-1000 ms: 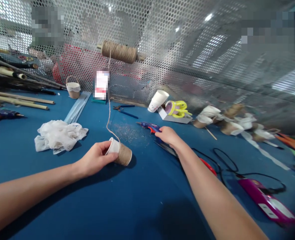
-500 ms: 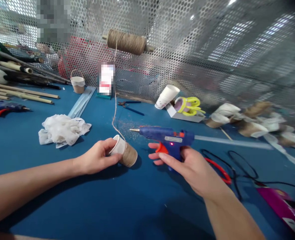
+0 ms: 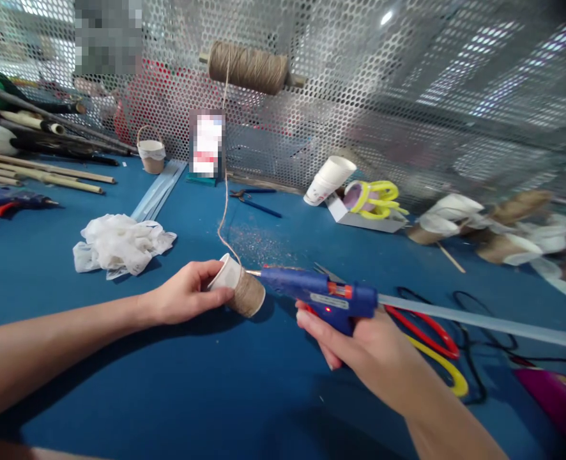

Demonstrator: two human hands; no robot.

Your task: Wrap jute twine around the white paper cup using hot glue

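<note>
My left hand (image 3: pixel 190 294) is closed on the white rim end of a paper cup (image 3: pixel 226 275), which lies tilted just above or on the blue table. Brown twine (image 3: pixel 249 294) is wrapped around the cup's lower part. From the cup a loose strand (image 3: pixel 225 217) runs up to a twine spool (image 3: pixel 248 67) on the mesh. My right hand (image 3: pixel 354 345) grips a blue glue gun (image 3: pixel 312 285) with a finger at its trigger and a red light lit. The gun's metal nozzle points left, at the cup's twine edge; whether it touches is unclear. A long glue stick (image 3: pixel 479 318) sticks out behind.
White crumpled fabric (image 3: pixel 122 246) lies left, near pale strips (image 3: pixel 161 190) and a small twine basket (image 3: pixel 151 156). Pliers (image 3: pixel 257 201) lie behind the cup. Scissors with red and yellow handles (image 3: pixel 429 332) and black cable are at right. Stacked cups (image 3: pixel 329 180) stand by the mesh.
The glue gun has moved down and left, bringing its nozzle to the cup. My right fingers have closed more around its handle and trigger. My left hand and the cup have barely moved.
</note>
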